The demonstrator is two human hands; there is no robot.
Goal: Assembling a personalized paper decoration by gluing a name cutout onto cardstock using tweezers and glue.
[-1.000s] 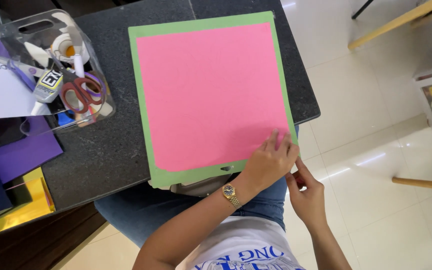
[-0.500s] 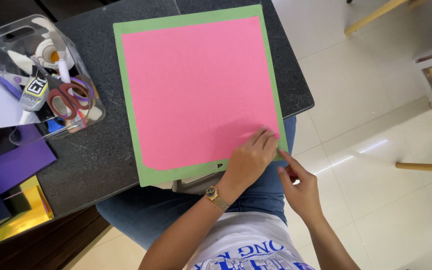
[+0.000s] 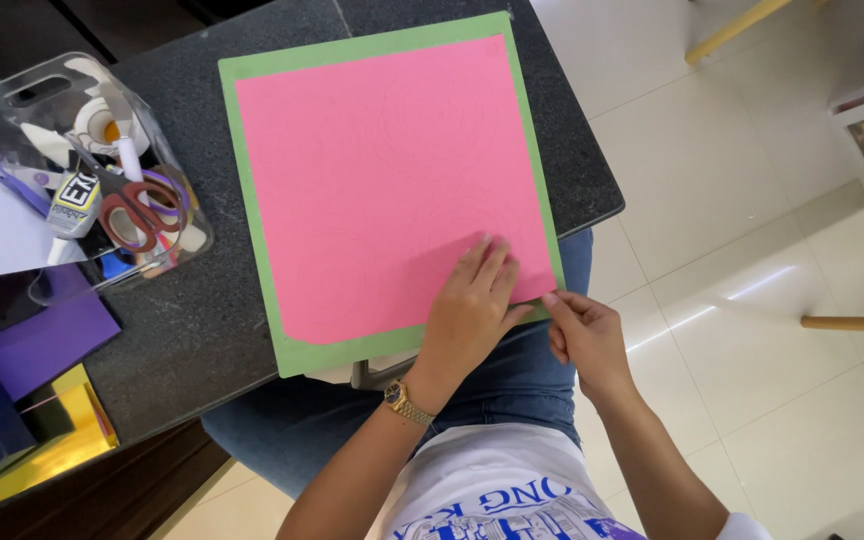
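Pressure was kept on the pink sheet (image 3: 382,190) atop the green cutting mat (image 3: 252,220) by the flattened left hand (image 3: 472,300), while its near corner was newly pinched by the right hand (image 3: 582,335).

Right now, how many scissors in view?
1: red-handled scissors standing in the clear plastic caddy at the table's left, away from both hands. More may be hidden among the caddy's other supplies.

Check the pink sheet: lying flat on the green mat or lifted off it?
Flat, as far as visible. The pink sheet lies spread on the green mat; the left hand presses its near corner, where the right hand pinches the edge.
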